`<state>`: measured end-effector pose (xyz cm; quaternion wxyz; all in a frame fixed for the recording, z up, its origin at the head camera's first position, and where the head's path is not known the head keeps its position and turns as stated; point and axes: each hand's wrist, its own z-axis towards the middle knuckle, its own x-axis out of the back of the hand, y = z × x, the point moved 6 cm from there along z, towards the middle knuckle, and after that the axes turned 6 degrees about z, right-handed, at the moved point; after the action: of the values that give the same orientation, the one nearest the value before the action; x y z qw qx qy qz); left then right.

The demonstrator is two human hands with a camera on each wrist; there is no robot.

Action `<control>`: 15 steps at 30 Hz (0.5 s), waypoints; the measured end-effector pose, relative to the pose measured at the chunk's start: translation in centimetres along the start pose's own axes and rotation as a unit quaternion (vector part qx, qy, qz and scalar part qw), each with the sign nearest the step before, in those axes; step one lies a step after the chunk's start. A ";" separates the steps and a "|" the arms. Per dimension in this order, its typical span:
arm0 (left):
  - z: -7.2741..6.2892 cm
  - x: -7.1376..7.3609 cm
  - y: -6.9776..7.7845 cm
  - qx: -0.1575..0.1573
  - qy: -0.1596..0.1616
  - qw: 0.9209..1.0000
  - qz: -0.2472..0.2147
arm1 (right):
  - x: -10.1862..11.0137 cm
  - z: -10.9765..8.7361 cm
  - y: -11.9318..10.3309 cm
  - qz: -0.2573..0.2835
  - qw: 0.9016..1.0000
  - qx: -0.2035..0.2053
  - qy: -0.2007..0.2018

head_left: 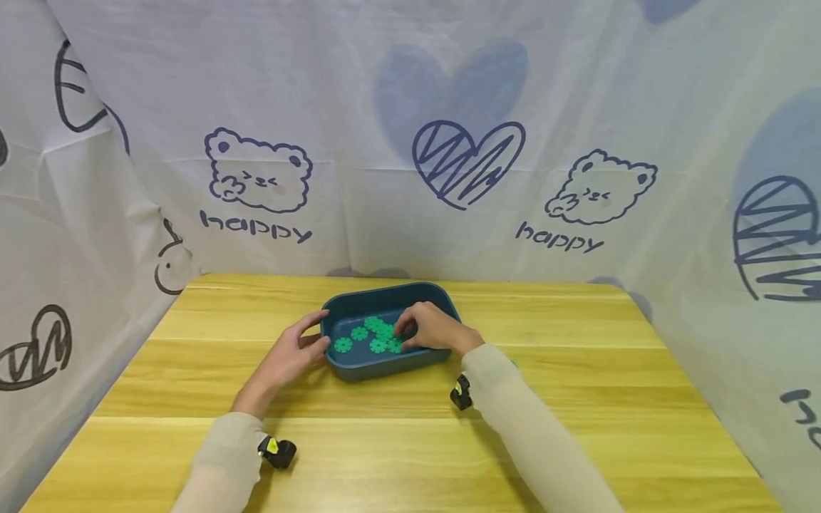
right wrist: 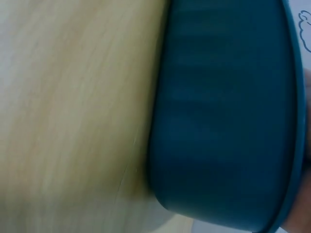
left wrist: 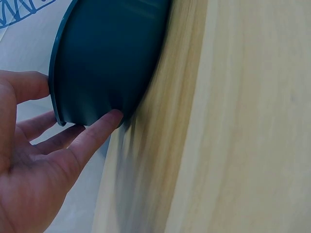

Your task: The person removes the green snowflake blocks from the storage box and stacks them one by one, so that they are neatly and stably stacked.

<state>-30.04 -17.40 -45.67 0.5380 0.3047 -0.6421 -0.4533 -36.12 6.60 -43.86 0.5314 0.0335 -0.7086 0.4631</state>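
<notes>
A dark teal box (head_left: pixel 385 370) is set on the wooden table (head_left: pixel 365 449) at the centre of the frame, its long side turned roughly across the view, so that both hands can easily be brought to it. Its left end is gripped by the left hand (head_left: pixel 295 354): a finger is laid at the rim and the thumb is pressed against the outer wall, as the left wrist view shows. The box is probably held this way to be kept from sliding.

Green flower-shaped pieces (head_left: pixel 387 333) are scattered flat over the box floor, most of them bunched right of its middle, and are presumably kept together by the raised walls. The right hand (head_left: pixel 436 328) is lowered over the near wall among them, its fingers bent; whether a piece is pinched cannot be told, since the fingertips are hidden in the right wrist view. Beside the right sleeve (head_left: pixel 497 377), a green scrap (head_left: pixel 514 364) is mostly covered and cannot be identified.
</notes>
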 end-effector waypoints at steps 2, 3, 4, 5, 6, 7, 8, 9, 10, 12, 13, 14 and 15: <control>0.0 0.0 0.0 -0.001 -0.001 1.000 0.000 | -0.2 0.3 0.0 0.000 1.000 -0.004 -0.006; 0.0 0.0 0.0 -0.002 -0.001 1.000 0.000 | -0.3 0.4 0.0 0.001 1.000 -0.005 -0.010; 0.0 0.0 0.0 -0.001 0.000 1.000 0.001 | -0.3 0.5 -0.1 0.002 1.000 -0.006 -0.013; 0.0 0.0 0.1 -0.001 0.000 1.000 0.002 | -0.4 0.6 -0.1 0.005 1.000 -0.007 -0.016; 0.0 0.0 0.1 0.000 0.000 1.000 0.003 | -0.5 0.7 -0.2 0.007 1.000 -0.008 -0.019; 0.0 0.0 0.1 0.000 0.000 1.000 0.004 | -0.5 0.8 -0.2 0.008 1.000 -0.010 -0.022; 0.0 0.0 0.1 0.000 0.001 1.000 0.005 | -0.6 0.9 -0.1 0.008 1.000 -0.012 -0.024; 0.0 0.0 0.1 0.001 0.001 1.000 0.005 | -0.7 0.9 -0.1 0.009 0.999 -0.015 -0.026; 0.0 0.0 0.1 0.001 0.001 1.000 0.006 | -0.7 1.0 0.0 0.008 0.999 -0.018 -0.028; 0.0 0.0 0.0 0.001 0.001 1.000 0.005 | -0.9 1.1 0.1 0.008 0.999 -0.023 -0.029; 0.0 0.0 0.0 0.001 0.001 1.000 0.004 | -0.9 1.2 0.2 0.009 0.999 -0.026 -0.029; 0.0 0.0 0.0 0.001 0.001 1.000 0.004 | -1.0 1.2 0.2 0.010 0.999 -0.028 -0.029; 0.0 0.0 0.0 0.002 0.002 1.000 0.003 | -1.0 1.2 0.3 0.009 0.999 -0.029 -0.028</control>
<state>-30.10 -17.42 -45.70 0.5398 0.3048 -0.6426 -0.4502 -36.71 5.43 -44.82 0.5078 0.0243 -0.7368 0.4458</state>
